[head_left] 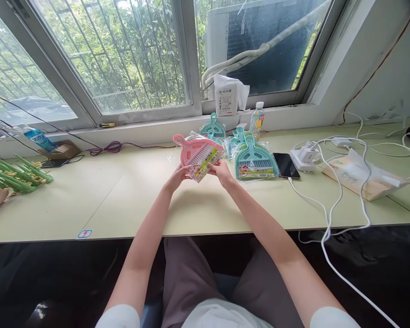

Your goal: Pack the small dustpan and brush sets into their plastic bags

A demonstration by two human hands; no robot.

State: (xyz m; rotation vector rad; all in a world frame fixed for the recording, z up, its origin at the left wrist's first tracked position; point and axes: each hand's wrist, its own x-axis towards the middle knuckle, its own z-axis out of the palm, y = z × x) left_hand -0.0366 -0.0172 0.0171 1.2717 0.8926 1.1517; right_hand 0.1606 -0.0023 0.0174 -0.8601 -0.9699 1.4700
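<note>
Pink dustpan set [195, 152], seemingly unopened, is held above the table [123, 200], left of the front teal set [254, 159], left hand [178, 177] and right hand [222, 172] pinching its lower edges; it isn't yet set down. Wrapping remains on that landmark too.

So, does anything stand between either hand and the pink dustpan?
Nothing visible except its clear plastic wrap: the left hand and the right hand both hold the packed pink dustpan. The green dustpans lie off to the right, not between.

One pink dustpan [191, 149]; at least three teal dustpans [253, 156]; two bottles [257, 120]; two tissue packs [226, 101].
</note>
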